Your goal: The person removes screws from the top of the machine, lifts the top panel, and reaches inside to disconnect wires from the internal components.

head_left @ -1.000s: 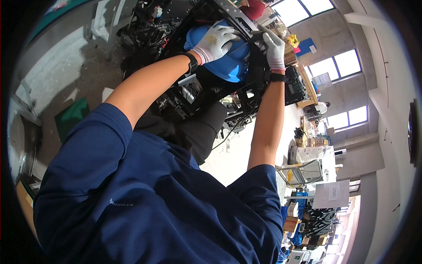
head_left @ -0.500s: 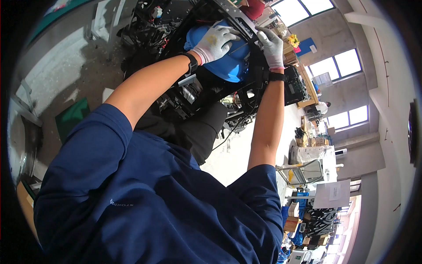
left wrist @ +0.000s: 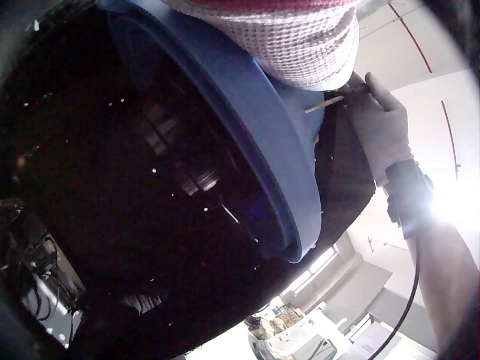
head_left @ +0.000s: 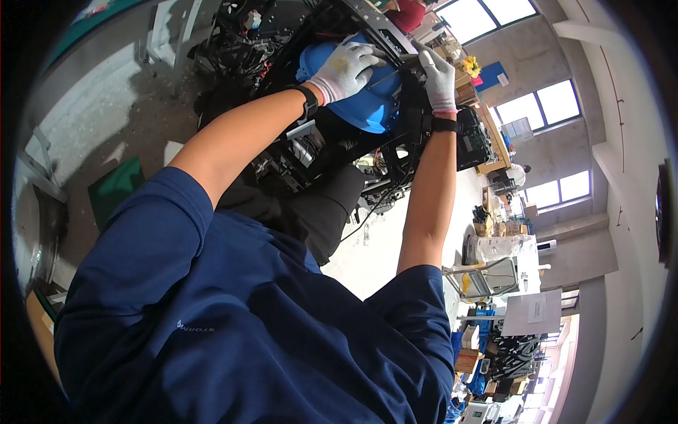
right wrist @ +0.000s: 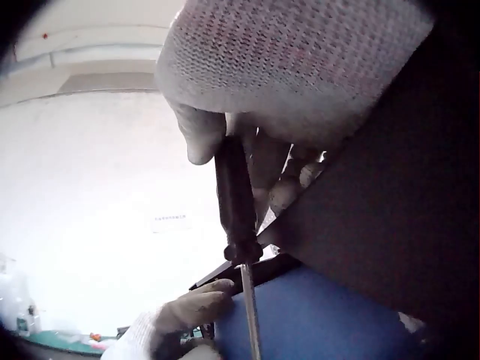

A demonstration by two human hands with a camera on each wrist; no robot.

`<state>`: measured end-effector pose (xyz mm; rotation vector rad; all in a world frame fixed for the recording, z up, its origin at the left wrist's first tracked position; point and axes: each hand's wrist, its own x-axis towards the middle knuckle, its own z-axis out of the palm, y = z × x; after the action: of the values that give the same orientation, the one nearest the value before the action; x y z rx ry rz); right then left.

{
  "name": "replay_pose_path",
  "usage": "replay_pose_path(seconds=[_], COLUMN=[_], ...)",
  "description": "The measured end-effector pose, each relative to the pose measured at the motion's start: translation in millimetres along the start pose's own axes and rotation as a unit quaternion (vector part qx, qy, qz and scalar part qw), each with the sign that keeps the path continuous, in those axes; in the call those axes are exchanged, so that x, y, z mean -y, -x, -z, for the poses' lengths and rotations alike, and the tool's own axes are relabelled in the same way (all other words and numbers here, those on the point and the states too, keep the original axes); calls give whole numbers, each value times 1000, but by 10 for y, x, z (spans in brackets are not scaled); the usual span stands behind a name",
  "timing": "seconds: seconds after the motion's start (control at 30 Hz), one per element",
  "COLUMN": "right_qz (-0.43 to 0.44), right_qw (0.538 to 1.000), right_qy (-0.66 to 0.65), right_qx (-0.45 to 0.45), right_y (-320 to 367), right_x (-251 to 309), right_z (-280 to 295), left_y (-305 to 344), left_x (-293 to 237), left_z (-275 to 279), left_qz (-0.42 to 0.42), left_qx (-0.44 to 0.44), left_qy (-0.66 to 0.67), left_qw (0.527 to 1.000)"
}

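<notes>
My gloved right hand (head_left: 440, 83) holds a screwdriver (right wrist: 236, 191) by its dark handle, with the thumb along one side and the fingers on the other. Its metal shaft slants over the blue rounded plastic part (head_left: 369, 109) toward my left hand; the tip is hidden in the head view. Spread over this blue part, my gloved left hand (head_left: 344, 72) rests with its fingers bent slightly. The left wrist view shows the curved rim (left wrist: 251, 139) of the part from below. A black frame bar (head_left: 381, 27) runs past the fingertips of both hands.
Black machinery with wiring (head_left: 244, 53) stands left of the blue part. More metal parts (head_left: 304, 152) and a hanging cable (head_left: 361, 225) are below it. A green board (head_left: 116, 191) lies on the floor at left. Another person (head_left: 519, 173) is in the background.
My right fingers loosened and spread half a second ago and have now closed in again around the screwdriver handle. My left hand has stayed on the blue part.
</notes>
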<state>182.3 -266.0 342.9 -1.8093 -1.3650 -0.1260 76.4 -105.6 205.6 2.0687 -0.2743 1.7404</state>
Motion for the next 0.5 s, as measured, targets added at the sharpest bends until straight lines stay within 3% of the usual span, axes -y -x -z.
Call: replay_pose_path(seconds=[0.2, 0.43, 0.5], right_qz=[-38, -8, -14], right_qw=[999, 1000, 997], right_qy=[-19, -21, -74], right_qx=[4, -10, 6], right_y=[4, 7, -17], right_x=[-35, -33, -59], right_z=[16, -22, -2], left_y=[12, 10, 7], left_x=[58, 63, 53], left_z=[-57, -70, -58], left_qz=[-20, -10, -5], left_qx=[-28, -22, -18], left_qy=[3, -2, -1], left_qw=[999, 1000, 1000])
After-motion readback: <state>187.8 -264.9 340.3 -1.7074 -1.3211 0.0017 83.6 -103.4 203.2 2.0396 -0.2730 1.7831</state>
